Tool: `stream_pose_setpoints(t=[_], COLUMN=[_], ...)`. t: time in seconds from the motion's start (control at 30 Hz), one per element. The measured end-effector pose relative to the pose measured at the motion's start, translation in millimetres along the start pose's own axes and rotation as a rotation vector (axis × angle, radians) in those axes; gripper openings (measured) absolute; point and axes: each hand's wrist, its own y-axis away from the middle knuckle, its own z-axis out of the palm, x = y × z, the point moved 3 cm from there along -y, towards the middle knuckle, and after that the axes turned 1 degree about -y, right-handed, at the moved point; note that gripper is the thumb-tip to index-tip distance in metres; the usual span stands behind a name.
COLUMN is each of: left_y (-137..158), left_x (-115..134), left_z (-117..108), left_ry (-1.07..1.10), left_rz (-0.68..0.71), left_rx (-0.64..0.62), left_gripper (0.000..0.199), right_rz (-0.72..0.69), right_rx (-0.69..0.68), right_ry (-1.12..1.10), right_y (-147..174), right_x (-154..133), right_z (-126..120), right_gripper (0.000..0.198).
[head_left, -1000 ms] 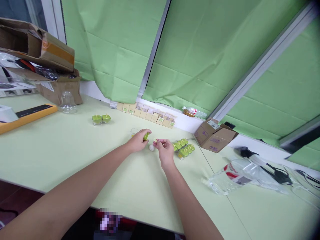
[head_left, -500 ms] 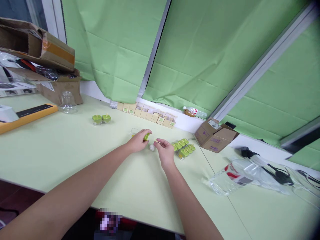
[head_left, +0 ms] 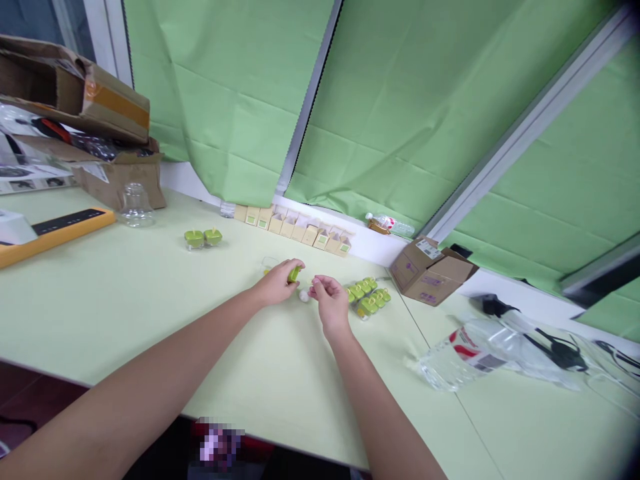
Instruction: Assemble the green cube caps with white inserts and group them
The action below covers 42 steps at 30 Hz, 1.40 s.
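Note:
In the head view my left hand (head_left: 278, 281) is closed around a green lid (head_left: 295, 273), which is tipped on its side. Close by on its right, my right hand (head_left: 330, 298) has thumb and fingers pinched together; whatever lies between the tips is too small to make out. A small white ball-like piece (head_left: 304, 295) rests on the table between the two hands. Behind my left hand stands a clear container (head_left: 270, 262), partly covered by the fingers. Several clear jars with green lids (head_left: 369, 305) are grouped just right of my right hand.
Two more green-lidded jars (head_left: 203, 238) stand at the left. Small cream cartons (head_left: 300, 230) line the wall. A cardboard box (head_left: 431, 270) and a large plastic bottle (head_left: 465, 353) occupy the right side. A clear glass vessel (head_left: 136, 207) and an orange-edged power strip (head_left: 75, 227) are at far left.
My right hand has shifted slightly, its fingertips drawing a little away from the green lid. The left hand stays almost in place, still holding the lid.

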Motion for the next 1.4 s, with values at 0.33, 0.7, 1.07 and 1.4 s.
stream_pose_setpoints(t=[0.33,0.7,1.07,1.4], left_y=[-2.0,-1.6,-0.3,1.6], left_x=[22.3,30.7,34.4,33.2], left_z=[4.8,12.4,13.3,15.5], left_ry=[0.080,0.097,0.034,-0.004], left_rz=[0.035,0.222,0.268,0.314], left_rx=[-0.055,0.000,-0.003,-0.021], left_gripper=[0.035,0.053,0.055,0.060], right_rz=[-0.188,-0.193,-0.216,-0.312], right_rx=[-0.031,-0.012,-0.017,-0.061], right_ry=[0.231,0.369,0.577,0.673], right_y=[5.5,9.0,11.9,13.2], right_x=[-10.5,-14.9,-20.1,-22.8], right_z=[0.3,1.3,0.9,3.0], right_gripper=[0.027,0.022,0.019,0.022])
